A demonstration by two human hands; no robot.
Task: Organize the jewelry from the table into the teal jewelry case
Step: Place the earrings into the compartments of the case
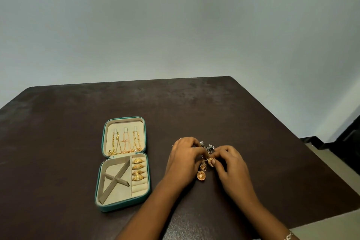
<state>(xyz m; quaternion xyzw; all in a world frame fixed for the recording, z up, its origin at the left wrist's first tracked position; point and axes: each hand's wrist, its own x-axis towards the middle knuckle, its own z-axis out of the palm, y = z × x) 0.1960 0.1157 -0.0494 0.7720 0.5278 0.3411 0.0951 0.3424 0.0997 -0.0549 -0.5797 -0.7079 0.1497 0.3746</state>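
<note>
Both hands meet over a small heap of loose jewelry right of centre on the dark surface (194, 107). The left hand (183, 159) has its fingers curled onto the heap; what it grips, if anything, cannot be told. The right hand (227, 161) pinches a small gold earring (210, 161) between thumb and forefinger. Just below the fingertips lie two further gold earrings (201, 172), one dome-shaped; beyond the fingers, a silver-toned piece with pale beads (207, 145). A bracelet (288, 236) circles the right wrist. Well to the left, apart from the hands, the teal jewelry case (148, 187) lies open and flat: gold chains (124, 142) hang from three hooks in the lid, and four gold rings (138, 169) sit in the ring rolls at the base's right side. Crossed dividers (116, 178) partition the remaining, unfilled compartments.
</note>
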